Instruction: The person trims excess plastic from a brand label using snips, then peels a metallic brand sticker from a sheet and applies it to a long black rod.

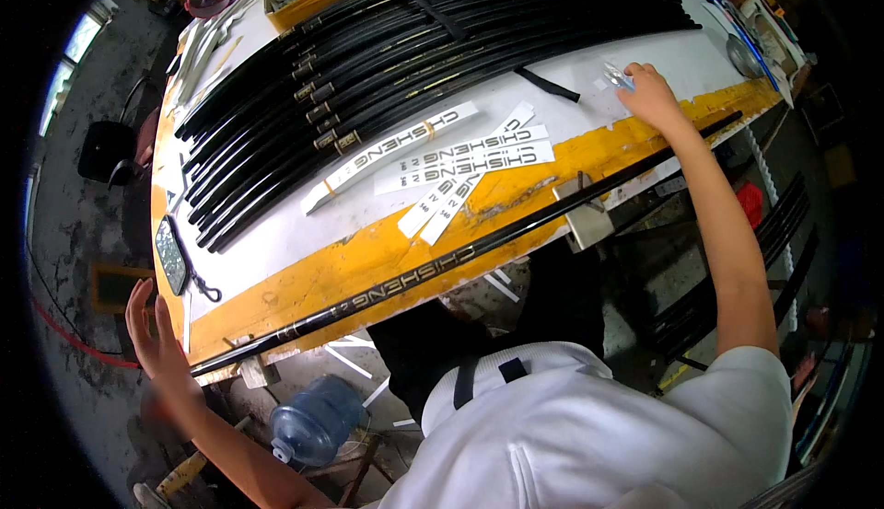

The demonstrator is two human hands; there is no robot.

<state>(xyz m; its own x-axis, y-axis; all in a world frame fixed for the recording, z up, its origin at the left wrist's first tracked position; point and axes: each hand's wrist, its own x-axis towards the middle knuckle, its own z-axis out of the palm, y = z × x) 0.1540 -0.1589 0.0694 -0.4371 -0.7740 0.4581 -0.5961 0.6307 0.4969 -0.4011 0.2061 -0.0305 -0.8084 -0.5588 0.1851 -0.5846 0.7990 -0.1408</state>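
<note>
My right hand [652, 99] reaches to the right part of the table, its fingers closed on a small clear, bluish plastic piece [616, 76] whose exact kind I cannot make out. Off the table's left corner, my left hand [158, 343] is raised with its fingers apart, holding nothing. Between the hands, a long black rod [516, 235] with gold lettering lies along the near table edge; its left end is beside my left hand. White lettered strips [460, 176] lie crossed behind the rod, near a banded bundle of similar strips [396, 153].
Several black rods [387, 67] are laid side by side across the table [276, 299]. A black strap [549, 85], a phone [170, 253] and a yellow box [285, 14] lie around them. Metal brackets [589, 225] stick out at the near edge. A blue water jug [318, 420] is below.
</note>
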